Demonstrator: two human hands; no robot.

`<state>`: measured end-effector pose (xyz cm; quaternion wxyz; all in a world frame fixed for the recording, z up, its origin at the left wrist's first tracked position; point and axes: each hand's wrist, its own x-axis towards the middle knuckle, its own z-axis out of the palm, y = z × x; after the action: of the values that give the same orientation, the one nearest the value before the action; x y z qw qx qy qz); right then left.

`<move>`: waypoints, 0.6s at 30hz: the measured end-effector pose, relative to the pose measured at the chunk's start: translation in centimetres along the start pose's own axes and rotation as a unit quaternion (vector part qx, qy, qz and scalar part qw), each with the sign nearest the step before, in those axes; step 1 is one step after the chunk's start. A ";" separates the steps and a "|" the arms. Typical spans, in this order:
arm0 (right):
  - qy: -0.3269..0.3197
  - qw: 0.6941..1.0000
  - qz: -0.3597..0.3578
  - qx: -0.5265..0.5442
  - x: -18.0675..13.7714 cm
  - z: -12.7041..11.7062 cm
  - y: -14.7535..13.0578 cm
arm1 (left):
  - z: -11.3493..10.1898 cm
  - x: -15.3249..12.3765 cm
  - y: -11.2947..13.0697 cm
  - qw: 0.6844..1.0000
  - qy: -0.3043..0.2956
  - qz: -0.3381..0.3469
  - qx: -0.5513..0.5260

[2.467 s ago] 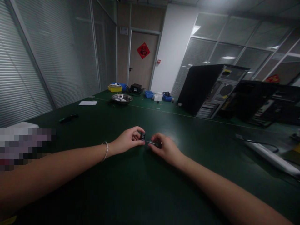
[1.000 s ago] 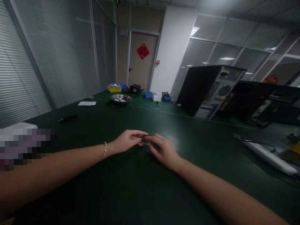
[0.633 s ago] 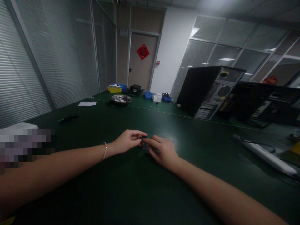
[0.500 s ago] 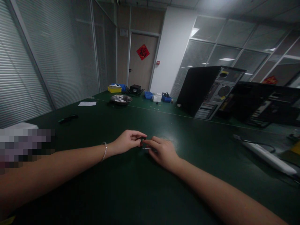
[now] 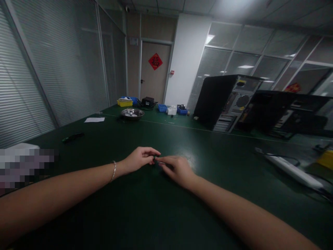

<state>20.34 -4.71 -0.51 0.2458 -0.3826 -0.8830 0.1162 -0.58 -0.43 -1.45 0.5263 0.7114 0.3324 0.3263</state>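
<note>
Low over the dark green table (image 5: 156,215), my left hand (image 5: 139,158), with a silver bracelet at the wrist, pinches a small dark piece (image 5: 155,160) between thumb and fingertips. The piece is too small and blurred for me to tell its kind. My right hand (image 5: 179,170) meets it from the other side, fingers curled together and the fingertips at the same piece. Something thin and pale shows by the right fingers, mostly hidden by them.
A steel bowl (image 5: 132,114) with small items stands farther back, beside a white sheet (image 5: 94,119). Blue bins (image 5: 162,108) line the far edge. A computer tower (image 5: 215,100) and a white power strip (image 5: 293,170) are to the right; a dark green object (image 5: 73,137) lies left.
The view has tilted slightly. My right fingertips have closed in around the small dark piece, and the pale thin thing beneath them shows less. Both hands remain together.
</note>
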 end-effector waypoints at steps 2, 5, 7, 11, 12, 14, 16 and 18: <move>0.023 0.999 0.012 0.037 0.1 0.0 0.3 | 0.1 0.1 0.1 1.000 0.005 0.010 -0.003; 0.048 0.996 0.042 0.059 0.3 -0.2 0.5 | 0.0 0.2 0.2 1.000 0.014 0.007 -0.007; 0.050 0.995 0.057 0.058 0.5 -0.2 0.5 | -0.1 0.2 0.2 1.000 0.018 0.002 -0.012; 0.037 0.997 0.060 0.026 0.7 0.0 0.5 | -0.3 0.1 0.1 1.000 0.006 -0.006 -0.013; 0.036 0.997 0.059 0.016 0.8 0.1 0.6 | -0.3 0.1 0.2 1.000 0.003 -0.009 -0.010; 0.035 0.997 0.062 0.000 0.8 0.2 0.7 | -0.3 0.0 0.3 1.000 -0.003 -0.015 -0.002; 0.036 0.997 0.068 -0.006 0.9 0.3 0.8 | -0.3 -0.1 0.6 1.000 -0.005 -0.016 0.005; 0.035 0.997 0.075 -0.006 0.8 0.3 0.8 | -0.3 -0.2 0.8 1.000 -0.001 -0.015 0.012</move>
<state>20.20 -3.53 -0.85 0.2645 -0.4532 -0.8433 0.1159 -0.83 -0.61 -0.62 0.5226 0.7132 0.3464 0.3134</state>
